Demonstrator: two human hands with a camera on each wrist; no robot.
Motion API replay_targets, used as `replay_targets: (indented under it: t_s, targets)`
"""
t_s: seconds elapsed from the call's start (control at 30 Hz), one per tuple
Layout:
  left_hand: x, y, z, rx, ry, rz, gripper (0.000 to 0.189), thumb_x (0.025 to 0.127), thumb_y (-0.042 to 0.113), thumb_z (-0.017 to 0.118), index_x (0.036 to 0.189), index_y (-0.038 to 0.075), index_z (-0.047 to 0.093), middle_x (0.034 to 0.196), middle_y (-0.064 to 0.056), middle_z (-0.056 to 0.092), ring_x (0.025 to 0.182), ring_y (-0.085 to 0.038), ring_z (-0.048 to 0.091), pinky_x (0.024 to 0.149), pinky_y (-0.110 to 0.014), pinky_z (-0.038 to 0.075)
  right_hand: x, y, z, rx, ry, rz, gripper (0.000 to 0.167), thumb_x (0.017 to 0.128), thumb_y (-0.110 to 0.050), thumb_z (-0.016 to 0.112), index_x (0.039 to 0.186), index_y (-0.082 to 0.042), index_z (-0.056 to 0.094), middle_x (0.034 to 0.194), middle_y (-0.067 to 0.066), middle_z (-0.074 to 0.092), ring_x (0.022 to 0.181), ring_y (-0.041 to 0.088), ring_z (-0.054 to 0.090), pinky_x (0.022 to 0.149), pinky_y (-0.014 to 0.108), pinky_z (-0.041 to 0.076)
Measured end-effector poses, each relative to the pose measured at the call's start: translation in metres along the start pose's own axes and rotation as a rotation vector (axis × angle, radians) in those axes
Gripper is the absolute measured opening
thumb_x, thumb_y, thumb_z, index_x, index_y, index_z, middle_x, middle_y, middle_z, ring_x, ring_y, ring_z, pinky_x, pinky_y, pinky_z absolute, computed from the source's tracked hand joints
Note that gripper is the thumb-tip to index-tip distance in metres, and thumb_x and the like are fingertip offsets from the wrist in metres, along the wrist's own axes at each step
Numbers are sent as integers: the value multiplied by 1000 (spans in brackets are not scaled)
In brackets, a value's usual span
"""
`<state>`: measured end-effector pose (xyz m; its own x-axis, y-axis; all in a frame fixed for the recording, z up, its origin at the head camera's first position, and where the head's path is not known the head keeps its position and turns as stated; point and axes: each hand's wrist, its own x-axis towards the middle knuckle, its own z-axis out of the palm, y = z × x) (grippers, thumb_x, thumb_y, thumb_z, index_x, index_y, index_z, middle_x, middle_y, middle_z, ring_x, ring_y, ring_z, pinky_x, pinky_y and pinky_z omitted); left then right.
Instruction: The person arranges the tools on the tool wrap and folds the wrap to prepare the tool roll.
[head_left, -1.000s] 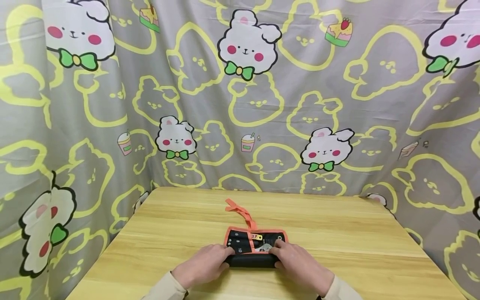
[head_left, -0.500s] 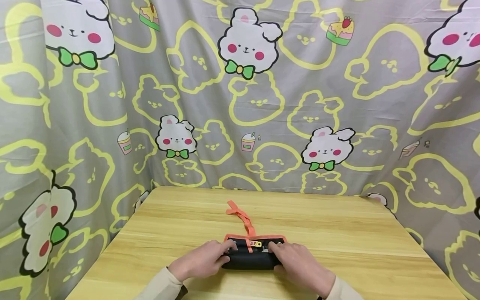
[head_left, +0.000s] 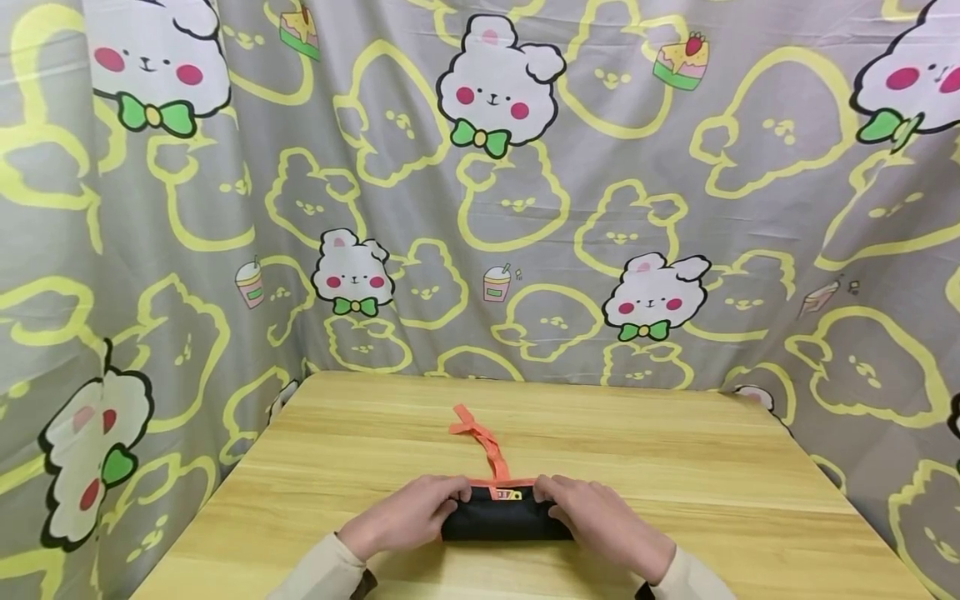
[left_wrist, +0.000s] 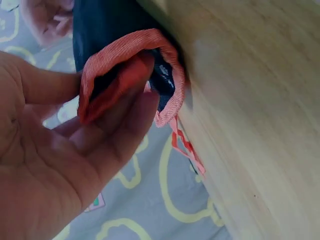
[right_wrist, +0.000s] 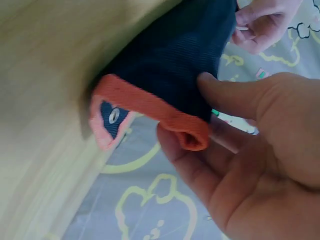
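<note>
A black fabric tool roll (head_left: 506,521) with orange edging lies partly rolled up near the front of the table. My left hand (head_left: 416,512) grips its left end; in the left wrist view the thumb is outside and the fingertips reach into the orange-edged opening (left_wrist: 132,47). My right hand (head_left: 600,521) pinches the right end, its thumb on the black cloth (right_wrist: 165,65) in the right wrist view. A small yellow-and-red piece (head_left: 507,495) shows at the roll's far side. The orange tie strap (head_left: 483,437) trails away from the roll across the table. The roll's contents are mostly hidden.
The light wooden table (head_left: 675,450) reaches back to a grey curtain (head_left: 420,183) printed with yellow outlines and white rabbits. The curtain also hangs along the left and right sides.
Both hands have rolled the near edge farther over. The printed pockets and metal tool seen before are now covered, and the black roll looks fuller.
</note>
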<state>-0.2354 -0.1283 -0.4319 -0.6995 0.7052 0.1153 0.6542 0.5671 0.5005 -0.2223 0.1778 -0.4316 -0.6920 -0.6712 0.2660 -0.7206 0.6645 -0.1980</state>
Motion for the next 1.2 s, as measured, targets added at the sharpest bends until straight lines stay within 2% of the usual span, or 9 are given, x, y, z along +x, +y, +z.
replay_targets:
  t_s: [0.17,0.4,0.53,0.63,0.77,0.9,1.03,1.13,1.2]
  targets:
    - [2,1,9,172,121,-5,19,99,-1,61,101,18,64,99,6,68,87,-3,60,75,-24,55,2,8,5,23,55,17,20,96,-7,69,96,-23,58,89,-14,60,71,0,51,58,22,45]
    - [1,1,17,366,255,35,17,92,-1,72,94,16,70,95,5,61,90,-11,58,78,-27,56,6,13,14,20,74,83,18,97,-7,68,94,-23,61,95,-11,67,73,1,54,59,25,48]
    - [0,2,17,384,236,24,4,94,14,74,98,15,72,100,3,64,92,-12,61,79,-29,57,6,15,15,60,76,81,19,96,-4,68,95,-22,63,95,-12,68,76,1,59,61,26,50]
    - [0,3,16,396,205,0,17,94,27,77,103,14,71,108,0,65,95,-13,62,81,-32,57,7,18,14,102,78,78,18,97,-3,67,102,-20,68,102,-9,72,85,6,67,69,30,56]
    - [0,3,16,427,160,-14,30,89,29,81,111,12,70,115,-4,66,100,-15,62,86,-34,57,7,25,12,203,35,92,21,99,-5,64,110,-21,72,108,-5,75,94,10,71,77,32,58]
    - [-1,3,15,418,122,-18,37,86,26,85,116,12,69,118,-4,66,105,-15,63,89,-34,58,6,33,10,350,-8,116,17,102,-11,62,109,-21,73,106,-6,74,92,6,69,76,29,56]
    - [0,3,14,395,93,-27,42,84,28,87,118,14,68,115,-1,66,103,-13,63,87,-32,57,6,37,7,483,-45,157,15,104,-14,60,109,-19,73,100,-7,73,78,3,63,70,25,52]
    - [0,1,13,388,82,-28,43,85,29,86,120,14,67,113,1,66,101,-11,63,86,-31,57,7,35,6,490,-43,180,11,104,-11,59,107,-17,69,92,-6,72,71,4,61,66,25,50]
    - [1,0,13,389,79,-26,41,87,29,84,121,14,67,113,0,67,101,-12,64,86,-31,57,8,32,6,407,-1,164,10,102,-7,62,104,-16,66,89,-6,71,73,6,63,66,26,52]
